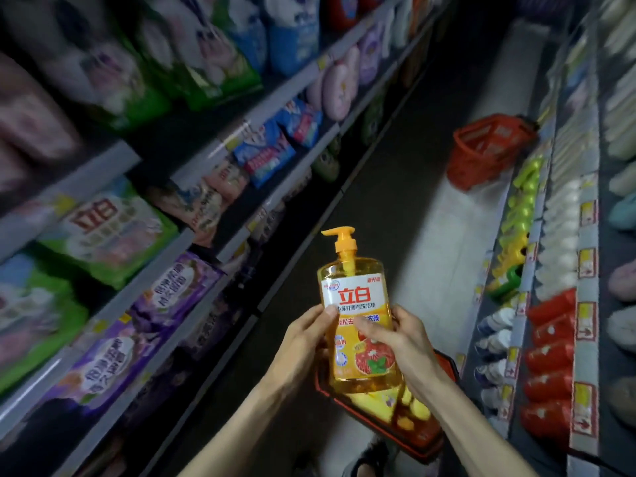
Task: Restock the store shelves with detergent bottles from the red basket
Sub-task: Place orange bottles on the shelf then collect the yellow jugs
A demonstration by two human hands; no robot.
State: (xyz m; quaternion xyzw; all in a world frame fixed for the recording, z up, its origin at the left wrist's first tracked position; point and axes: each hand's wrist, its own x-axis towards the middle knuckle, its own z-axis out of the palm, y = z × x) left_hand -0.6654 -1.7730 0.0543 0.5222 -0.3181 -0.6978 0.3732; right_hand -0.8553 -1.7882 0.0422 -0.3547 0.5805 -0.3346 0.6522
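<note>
Red basket (418, 442) sits lowest in frame, directly under the hands, with yellow bottles (418, 409) lying in it. Detergent bottle (356, 290) is upright above it, pump on top, label facing the camera. Left hand (303, 342) grips its left side and right hand (404, 342) its right, both thumbs on the label. Bagged goods on left shelf (113, 294). Second red basket (488, 149) is down the aisle, tilted against right shelf (516, 325).

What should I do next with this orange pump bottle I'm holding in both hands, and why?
Probably swing the orange pump bottle toward the row of yellow bottles on the right shelf. The left hand and right hand both grip it, lifted above the red basket, and that row looks its closest match.
</note>
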